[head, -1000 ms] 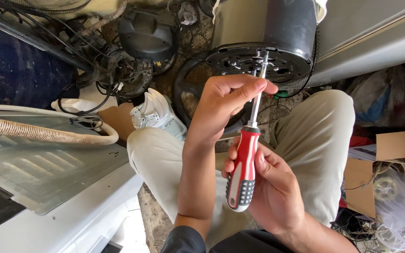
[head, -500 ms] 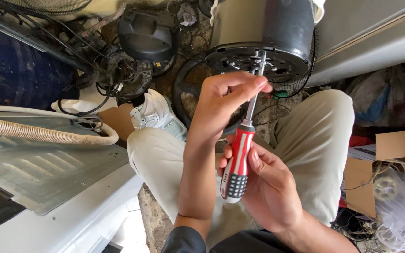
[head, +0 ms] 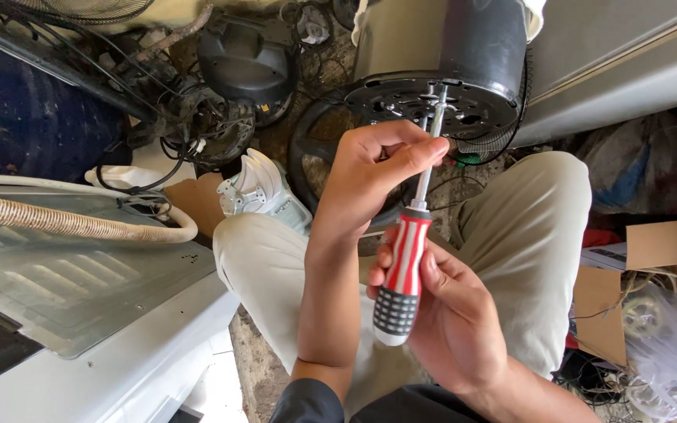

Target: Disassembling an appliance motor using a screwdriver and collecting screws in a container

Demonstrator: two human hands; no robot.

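Observation:
A screwdriver (head: 403, 274) with a red, white and black handle points up and away, its metal shaft reaching the dark underside of a grey round motor housing (head: 440, 55). My right hand (head: 448, 329) wraps the handle from below. My left hand (head: 378, 168) pinches the shaft near its top between thumb and fingers, just under the housing's black perforated base plate (head: 401, 102). The tip's contact point is hidden among the plate's holes. My knees in beige trousers (head: 526, 235) frame both hands.
A white appliance panel with a ribbed hose (head: 56, 223) lies at left. Dark fan parts and tangled wires (head: 221, 86) sit behind. A small white fan blade piece (head: 256, 192) rests by my left knee. Cardboard and plastic bags (head: 652, 298) crowd the right.
The screwdriver handle has shifted slightly down and left in my right hand, and my left fingers have slid a little along the shaft. The motor housing stays put.

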